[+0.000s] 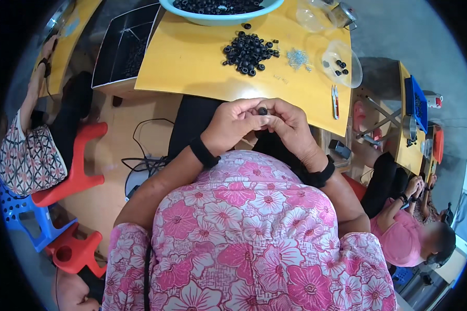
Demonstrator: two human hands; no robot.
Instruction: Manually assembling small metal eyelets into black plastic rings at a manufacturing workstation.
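Close together in front of my chest, just off the table's near edge, my left hand (237,122) and my right hand (289,122) both pinch a small round black part (262,111). Fingers of both hands are closed round it, and its underside is hidden. Beyond them on the yellow table (187,67) lies a heap of similar small black round parts (247,53). To its right is a little pile of tiny clear or silvery pieces (297,59). A pair of thread snips (335,102) with red on the handle rests near the right edge.
A light-blue basin (220,19) of black parts stands at the back. At the right are a clear shallow dish (355,72) with several black parts and a metal mug (343,15). A black-lined box (124,46) adjoins the table's left. Other people sit at both sides.
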